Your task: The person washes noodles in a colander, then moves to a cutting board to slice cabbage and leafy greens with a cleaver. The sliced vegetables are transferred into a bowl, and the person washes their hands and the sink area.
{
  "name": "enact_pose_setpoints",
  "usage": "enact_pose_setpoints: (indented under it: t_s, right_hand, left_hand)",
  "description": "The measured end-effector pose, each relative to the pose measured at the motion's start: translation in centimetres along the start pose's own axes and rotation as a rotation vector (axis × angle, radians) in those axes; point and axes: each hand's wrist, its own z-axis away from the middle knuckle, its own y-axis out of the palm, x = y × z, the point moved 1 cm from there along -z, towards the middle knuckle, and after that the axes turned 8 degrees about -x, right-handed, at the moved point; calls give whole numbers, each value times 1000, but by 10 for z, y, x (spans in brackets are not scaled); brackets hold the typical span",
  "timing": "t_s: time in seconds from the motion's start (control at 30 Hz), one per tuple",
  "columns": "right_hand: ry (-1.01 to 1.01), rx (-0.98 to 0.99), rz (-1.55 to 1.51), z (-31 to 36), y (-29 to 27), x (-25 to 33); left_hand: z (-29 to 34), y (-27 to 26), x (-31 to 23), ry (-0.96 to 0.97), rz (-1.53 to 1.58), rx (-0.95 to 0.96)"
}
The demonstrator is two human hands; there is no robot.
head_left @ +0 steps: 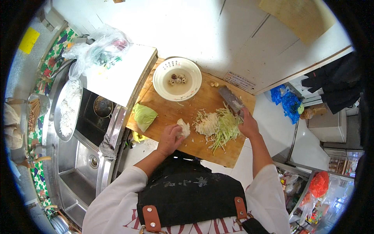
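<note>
My right hand is wrapped round the handle of a cleaver, whose broad blade points up and left over the far right of the wooden cutting board. My left hand has its fingers closed on a pale piece of cabbage near the board's front edge. Between the hands lies a heap of shredded cabbage, white on its left and light green on its right. A green cabbage wedge rests at the board's left edge, beyond my left hand.
Speckled quail eggs sit in liquid in a white bowl at the back. Small pale pieces lie right of it. Leftward are a white countertop with plastic bags, a steel sink and an oval tray of white shreds.
</note>
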Motion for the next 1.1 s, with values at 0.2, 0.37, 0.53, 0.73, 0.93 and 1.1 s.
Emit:
enact_pose_setpoints:
  t_s: [0.2, 0.37, 0.53, 0.73, 0.93, 1.1]
  right_hand:
    - [107, 164, 40, 82, -21, 77]
    - [-78, 462, 95, 118, 10, 163]
    - [-64, 425, 83, 132, 14, 174]
    - [-46, 403, 98, 101, 44, 179]
    - [-38, 445, 99, 109, 41, 176]
    - [-37, 399, 83, 108, 53, 176]
  left_hand:
    - [-1, 4, -5, 40, 6, -71]
    - [-8, 3, -1, 195, -8, 13]
    - [-4, 7, -1, 160, -86, -2]
    - [-7, 9, 1, 232, -54, -89]
    - [-7, 10, 1, 211, -35, -101]
    - [-5, 10, -2, 262, -28, -112]
